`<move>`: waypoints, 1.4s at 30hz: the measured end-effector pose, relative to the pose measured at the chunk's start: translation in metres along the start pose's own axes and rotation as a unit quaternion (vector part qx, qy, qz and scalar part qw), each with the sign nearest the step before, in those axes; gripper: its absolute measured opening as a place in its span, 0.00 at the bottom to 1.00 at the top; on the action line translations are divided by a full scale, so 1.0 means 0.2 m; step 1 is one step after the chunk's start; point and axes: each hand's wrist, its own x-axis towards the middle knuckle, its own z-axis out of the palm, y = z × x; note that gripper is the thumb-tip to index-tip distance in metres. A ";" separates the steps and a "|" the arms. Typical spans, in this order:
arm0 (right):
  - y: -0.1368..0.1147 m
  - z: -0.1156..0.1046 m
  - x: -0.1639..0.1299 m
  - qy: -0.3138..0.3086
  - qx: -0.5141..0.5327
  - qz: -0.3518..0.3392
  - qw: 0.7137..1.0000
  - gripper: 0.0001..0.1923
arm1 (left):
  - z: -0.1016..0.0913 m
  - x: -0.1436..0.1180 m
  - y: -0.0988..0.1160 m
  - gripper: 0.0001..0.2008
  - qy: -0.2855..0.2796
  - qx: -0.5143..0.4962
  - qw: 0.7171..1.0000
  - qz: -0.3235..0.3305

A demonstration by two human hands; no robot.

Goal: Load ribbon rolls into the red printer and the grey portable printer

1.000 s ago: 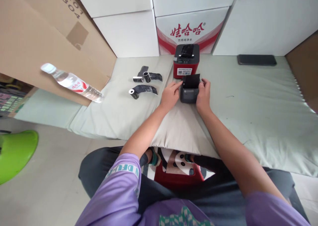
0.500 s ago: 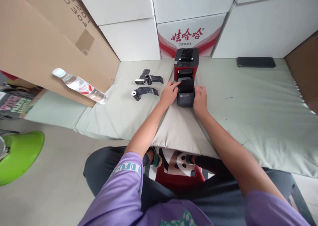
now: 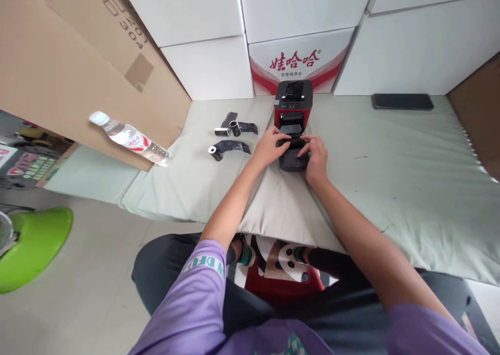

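On the pale cushion (image 3: 281, 209) in front of the person, both hands meet over a small dark grey printer (image 3: 292, 160); the left hand (image 3: 267, 147) lies on the printer's left side with its fingers curled over the upper left edge, pressing on the top; the right hand (image 3: 314, 157) covers the right side, its fingers bent across the lid and its thumb toward the middle; neither hand lifts the printer, which sits flat on the cushion with its lid down under the fingers; both hands grip or press the same device, though whether the lid is fully latched cannot be told; just behind the grey printer, almost touching it, stands a red printer (image 3: 292, 102) with a black top, upright and facing the person; to the left of the left hand, near but apart, lie three small black rolls (image 3: 228, 139) with loose tails of dark ribbon on the light green mat (image 3: 390, 162); farther left a clear water bottle (image 3: 130, 139) with a red label rests tilted against a big brown cardboard box (image 3: 70, 68); behind the red printer stands a white carton (image 3: 299, 58) with red lettering among plain white boxes; a black phone (image 3: 402, 101) lies flat on the mat, well apart to the right; a green stool (image 3: 31, 245) stands on the floor at the far left.
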 end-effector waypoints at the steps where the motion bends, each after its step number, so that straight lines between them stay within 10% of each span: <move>1: 0.01 0.00 0.00 0.003 0.014 0.009 1.000 0.32 | -0.01 0.02 0.02 0.13 -0.016 0.015 1.000 -0.003; 12: 0.10 0.04 0.02 0.008 0.144 0.087 0.986 0.36 | -0.10 0.19 0.26 0.17 -0.172 0.249 0.952 -0.051; 19: 0.13 0.05 0.04 0.012 0.149 0.083 0.985 0.39 | -0.19 0.08 0.08 0.15 0.024 0.036 0.997 0.066; 27: 0.13 0.06 0.04 0.010 0.137 0.102 0.985 0.34 | -0.51 -0.07 -0.29 0.33 0.280 -0.237 0.929 -0.044; 33: 0.12 0.06 0.04 0.020 0.115 0.109 0.987 0.32 | -0.78 -0.18 -0.52 0.20 0.339 -0.213 0.910 -0.103; 42: 0.08 0.05 0.05 0.027 0.101 0.120 0.987 0.34 | -0.77 -0.33 -0.63 0.09 0.397 0.018 0.854 -0.335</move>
